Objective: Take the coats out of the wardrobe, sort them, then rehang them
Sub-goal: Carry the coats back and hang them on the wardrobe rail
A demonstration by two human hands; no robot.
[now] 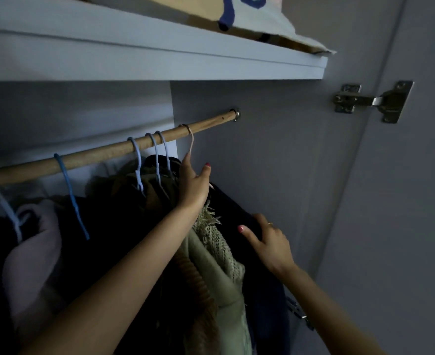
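A wooden rail [108, 152] crosses the wardrobe with several hangers on it. The rightmost hanger is pale pink [191, 142]; my left hand [192, 183] grips its neck just below the hook. From it hangs a dark navy coat [234, 208] against the right wall. My right hand [267, 239] grips that coat's shoulder from the right. Left of it hang a beige knitted garment [211, 242], an olive-brown coat [149, 183] on light blue hangers [157, 160], a dark garment and a pale pink one [34, 252].
A white shelf [160, 57] sits low over the rail with patterned fabric [257, 14] on it. The wardrobe's right wall [275, 155] is close to the navy coat. The open door [403, 201] with a metal hinge [372, 101] stands on the right.
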